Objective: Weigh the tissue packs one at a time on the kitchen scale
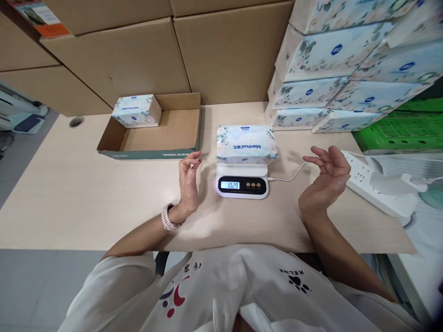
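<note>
A pack of tissues in pale blue floral wrap lies on a white digital scale, whose lit display seems to read 102.9. Left of the scale, my left hand is raised with nothing in it, fingers loosely bent and apart, close to the front right corner of an open cardboard box. That box holds another tissue pack at its left end. To the right of the scale my right hand hovers empty with its fingers apart, near the white charging cable. Neither hand touches the pack.
Large brown cartons stand along the back. Tissue packs are stacked at the back right, beside a green plastic crate. A white power strip with a plugged-in adapter lies at the right. The table's front edge runs before my body.
</note>
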### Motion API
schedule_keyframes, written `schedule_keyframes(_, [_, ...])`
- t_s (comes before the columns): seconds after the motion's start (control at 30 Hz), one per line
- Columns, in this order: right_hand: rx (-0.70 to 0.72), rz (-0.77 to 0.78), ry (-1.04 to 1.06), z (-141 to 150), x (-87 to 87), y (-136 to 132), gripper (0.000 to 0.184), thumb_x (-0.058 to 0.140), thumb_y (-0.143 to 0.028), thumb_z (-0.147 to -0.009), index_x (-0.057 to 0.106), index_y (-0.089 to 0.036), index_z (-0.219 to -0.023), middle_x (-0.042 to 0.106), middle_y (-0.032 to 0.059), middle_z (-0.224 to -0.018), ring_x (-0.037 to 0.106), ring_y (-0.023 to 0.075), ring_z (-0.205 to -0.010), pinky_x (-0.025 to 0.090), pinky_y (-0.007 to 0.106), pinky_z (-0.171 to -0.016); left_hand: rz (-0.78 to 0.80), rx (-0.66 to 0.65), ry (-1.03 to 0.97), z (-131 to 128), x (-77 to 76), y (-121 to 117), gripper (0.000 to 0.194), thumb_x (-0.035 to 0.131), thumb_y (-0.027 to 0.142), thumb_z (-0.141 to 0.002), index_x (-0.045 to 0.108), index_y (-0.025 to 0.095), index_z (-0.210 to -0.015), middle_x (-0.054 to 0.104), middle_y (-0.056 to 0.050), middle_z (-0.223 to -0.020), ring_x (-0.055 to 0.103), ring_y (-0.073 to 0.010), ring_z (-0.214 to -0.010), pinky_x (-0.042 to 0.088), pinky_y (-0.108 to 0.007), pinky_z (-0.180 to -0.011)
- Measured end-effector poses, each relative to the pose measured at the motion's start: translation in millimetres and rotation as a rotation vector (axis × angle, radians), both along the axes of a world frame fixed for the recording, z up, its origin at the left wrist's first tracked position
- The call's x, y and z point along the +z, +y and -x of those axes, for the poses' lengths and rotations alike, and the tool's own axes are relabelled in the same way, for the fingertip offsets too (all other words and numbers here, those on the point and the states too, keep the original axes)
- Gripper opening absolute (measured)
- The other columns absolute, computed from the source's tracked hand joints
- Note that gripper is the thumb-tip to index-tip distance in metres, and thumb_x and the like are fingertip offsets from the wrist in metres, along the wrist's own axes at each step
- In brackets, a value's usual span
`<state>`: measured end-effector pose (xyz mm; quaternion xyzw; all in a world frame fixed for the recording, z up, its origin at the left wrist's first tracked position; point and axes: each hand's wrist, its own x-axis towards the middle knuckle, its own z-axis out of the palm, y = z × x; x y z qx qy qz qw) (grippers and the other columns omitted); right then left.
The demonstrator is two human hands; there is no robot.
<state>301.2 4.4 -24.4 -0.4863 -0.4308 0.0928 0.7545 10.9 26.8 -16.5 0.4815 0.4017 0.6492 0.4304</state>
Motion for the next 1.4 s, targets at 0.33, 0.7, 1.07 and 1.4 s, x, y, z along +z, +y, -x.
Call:
schedule_keyframes(0.33, [0.033,-0.005,0.000,2,0.8,-2,0.059,0.035,-0.058,-0.102,0.066,-0.017,-0.130,0.075,0.0102,-0.117,0.073,0.0243,-0.102,0.055,0.053,-0.096,-0.011,-0.004,0.011,1,-1.3,0,0.035,0.064,0.062,-0.094,0.064,0.028,-0.098,0.065,-0.005,-0.128,0.058,-0.0227,-0.131,0.045,-0.044,-0.117])
schedule_keyframes(0.7, [0.032,0.071,-0.021,1,0.1,-4,0.060,0.037,-0.062,-0.098,0.065,-0.020,-0.130,0.076,0.0079,-0.117,0.073,0.0227,-0.093,0.052,0.055,-0.100,-0.024,-0.013,0.013,1,-3.5,1,0.035,0.064,0.062,-0.094,0.063,0.027,-0.098,0.064,-0.006,-0.126,0.058,-0.0235,-0.130,0.045,-0.045,-0.115])
schedule_keyframes(1.07, [0.023,0.141,-0.015,4,2.4,-6,0.060,0.036,-0.063,-0.096,0.063,-0.020,-0.129,0.075,0.0086,-0.116,0.073,0.0223,-0.091,0.050,0.054,-0.104,-0.004,0.006,0.036,0,-3.3,0,0.038,0.064,0.064,-0.094,0.060,0.026,-0.095,0.064,-0.006,-0.125,0.059,-0.0242,-0.129,0.045,-0.046,-0.116])
schedule_keyframes(1.4, [0.162,0.177,-0.171,5,-0.7,-12,0.058,0.032,-0.055,-0.105,0.056,-0.020,-0.145,0.073,0.0137,-0.133,0.069,0.0248,-0.122,0.044,0.055,-0.117,0.015,-0.006,0.043,1,-4.7,0,0.039,0.064,0.065,-0.094,0.064,0.027,-0.100,0.065,-0.007,-0.129,0.058,-0.0248,-0.135,0.042,-0.050,-0.122])
